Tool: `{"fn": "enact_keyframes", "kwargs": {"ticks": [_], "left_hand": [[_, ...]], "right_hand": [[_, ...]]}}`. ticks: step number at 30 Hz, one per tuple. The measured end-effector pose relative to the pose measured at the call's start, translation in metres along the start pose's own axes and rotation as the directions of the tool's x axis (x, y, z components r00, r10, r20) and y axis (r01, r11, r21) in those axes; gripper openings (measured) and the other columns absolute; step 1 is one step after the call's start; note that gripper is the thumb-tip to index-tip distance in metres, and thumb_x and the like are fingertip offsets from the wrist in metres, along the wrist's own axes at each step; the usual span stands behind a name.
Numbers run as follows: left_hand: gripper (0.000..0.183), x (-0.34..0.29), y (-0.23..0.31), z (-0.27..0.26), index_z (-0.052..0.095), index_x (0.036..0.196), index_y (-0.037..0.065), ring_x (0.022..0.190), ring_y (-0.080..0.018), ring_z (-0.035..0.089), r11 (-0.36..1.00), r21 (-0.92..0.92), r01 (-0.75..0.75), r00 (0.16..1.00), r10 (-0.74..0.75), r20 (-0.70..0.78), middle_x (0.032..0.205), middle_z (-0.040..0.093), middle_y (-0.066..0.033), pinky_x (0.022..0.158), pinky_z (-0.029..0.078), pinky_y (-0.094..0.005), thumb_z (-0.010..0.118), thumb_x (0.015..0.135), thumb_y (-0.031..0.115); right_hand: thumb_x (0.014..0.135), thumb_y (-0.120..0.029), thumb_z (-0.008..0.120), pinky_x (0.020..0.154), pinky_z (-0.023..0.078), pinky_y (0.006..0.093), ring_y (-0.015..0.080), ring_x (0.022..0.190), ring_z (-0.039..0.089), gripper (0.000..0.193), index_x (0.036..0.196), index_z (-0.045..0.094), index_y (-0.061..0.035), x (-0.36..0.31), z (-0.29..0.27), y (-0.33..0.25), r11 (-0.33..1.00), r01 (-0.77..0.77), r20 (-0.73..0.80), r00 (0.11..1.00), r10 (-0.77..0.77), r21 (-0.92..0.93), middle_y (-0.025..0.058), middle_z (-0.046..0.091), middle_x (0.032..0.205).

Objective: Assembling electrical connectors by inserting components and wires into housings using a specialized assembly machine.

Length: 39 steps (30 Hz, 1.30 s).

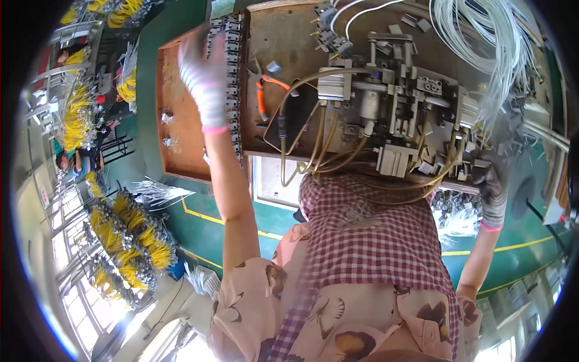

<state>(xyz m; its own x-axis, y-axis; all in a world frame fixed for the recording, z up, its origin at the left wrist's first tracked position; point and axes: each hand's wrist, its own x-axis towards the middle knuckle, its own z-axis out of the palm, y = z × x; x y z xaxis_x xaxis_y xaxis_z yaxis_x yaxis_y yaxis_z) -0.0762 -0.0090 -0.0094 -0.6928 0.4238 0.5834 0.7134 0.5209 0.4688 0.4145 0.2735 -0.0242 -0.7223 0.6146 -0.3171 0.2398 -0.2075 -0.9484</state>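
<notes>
My left hand (205, 84), in a striped white knit glove with a pink cuff, reaches over a row of dark metal connector blocks (232, 78) beside an orange-brown tray (184, 133). Its fingers look stretched out and apart, slightly blurred, with nothing seen in them. My right hand (494, 196), gloved with dark fingers, is low at the bench's right edge beside small loose metal pieces (461, 172). Its fingers are dark and blurred, so what they hold, if anything, does not show. Between the hands stands a metal fixture (392, 96) with cylinders and brown air hoses (325, 139).
Orange-handled pliers (261, 99) lie on the bench left of the fixture. A coil of white wires (488, 36) hangs over the back right. Bundles of yellow wires (123, 241) fill racks at the left, where another person (81, 158) is seen. White wires (160, 191) stick out below the tray.
</notes>
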Motion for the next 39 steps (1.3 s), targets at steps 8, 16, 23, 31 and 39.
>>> {"fn": "enact_keyframes", "kwargs": {"ticks": [8, 16, 23, 31, 39], "left_hand": [[0.054, -0.114, -0.149, -0.05, 0.065, 0.117, -0.002, 0.096, -0.0153, 0.058, 0.655, -0.077, 0.752, 0.653, -0.724, 0.221, 0.105, 0.067, -0.0072, 0.085, 0.046, -0.0296, 0.07, 0.087, 0.042], [0.035, -0.126, -0.145, -0.052, 0.066, 0.105, 0.004, 0.083, -0.0167, 0.063, 0.405, -0.442, 0.8, 0.559, -0.771, 0.306, 0.091, 0.069, -0.0053, 0.075, 0.05, -0.0306, 0.073, 0.086, 0.032], [0.05, -0.102, -0.067, -0.082, 0.049, 0.133, 0.004, 0.11, -0.0269, 0.061, 0.335, -0.819, 0.465, 0.805, -0.545, 0.234, 0.127, 0.059, -0.0115, 0.094, 0.05, -0.0364, 0.063, 0.093, 0.03], [0.068, -0.112, 0.141, 0.011, 0.049, 0.13, 0.004, 0.11, -0.0185, 0.058, 0.355, -0.597, 0.719, 0.611, 0.088, 0.787, 0.128, 0.057, -0.0101, 0.088, 0.052, -0.0319, 0.082, 0.076, 0.028], [0.103, -0.136, 0.185, 0.061, 0.029, 0.149, 0.004, 0.117, -0.0243, 0.057, 0.378, -0.714, 0.589, 0.62, 0.354, 0.7, 0.13, 0.057, -0.0142, 0.099, 0.045, -0.0388, 0.082, 0.07, 0.046]], "right_hand": [[0.087, -0.028, 0.071, 0.061, 0.044, 0.0209, 0.0092, 0.068, 0.057, 0.034, 0.107, 0.061, -0.0023, -0.002, -0.005, -0.003, 0.995, 0.073, -0.126, 0.99, -0.064, 0.066, 0.0048, 0.065, 0.088], [0.096, -0.006, 0.052, 0.075, 0.053, 0.0292, 0.0137, 0.079, 0.063, 0.015, 0.101, 0.066, -0.002, -0.002, 0.085, -0.079, 0.752, 0.123, -0.349, 0.829, -0.436, -0.648, 0.0082, 0.069, 0.096], [0.07, -0.013, 0.083, 0.078, 0.055, 0.0342, 0.0191, 0.093, 0.066, 0.052, 0.115, 0.059, -0.0039, 0.025, 0.141, -0.017, 0.985, 0.172, 0.184, 0.968, -0.17, 0.0, 0.0103, 0.068, 0.103], [0.068, -0.016, 0.085, 0.094, 0.042, 0.036, 0.02, 0.105, 0.056, 0.051, 0.111, 0.058, -0.008, 0.035, 0.131, -0.03, 0.748, 0.483, 0.073, 0.858, -0.509, -0.454, 0.0063, 0.059, 0.107], [0.059, -0.033, 0.088, 0.089, 0.039, 0.0389, 0.0269, 0.103, 0.051, 0.051, 0.098, 0.063, -0.0111, 0.039, 0.126, -0.04, 0.646, 0.572, 0.18, 0.802, -0.569, -0.505, 0.0078, 0.055, 0.11]]}}
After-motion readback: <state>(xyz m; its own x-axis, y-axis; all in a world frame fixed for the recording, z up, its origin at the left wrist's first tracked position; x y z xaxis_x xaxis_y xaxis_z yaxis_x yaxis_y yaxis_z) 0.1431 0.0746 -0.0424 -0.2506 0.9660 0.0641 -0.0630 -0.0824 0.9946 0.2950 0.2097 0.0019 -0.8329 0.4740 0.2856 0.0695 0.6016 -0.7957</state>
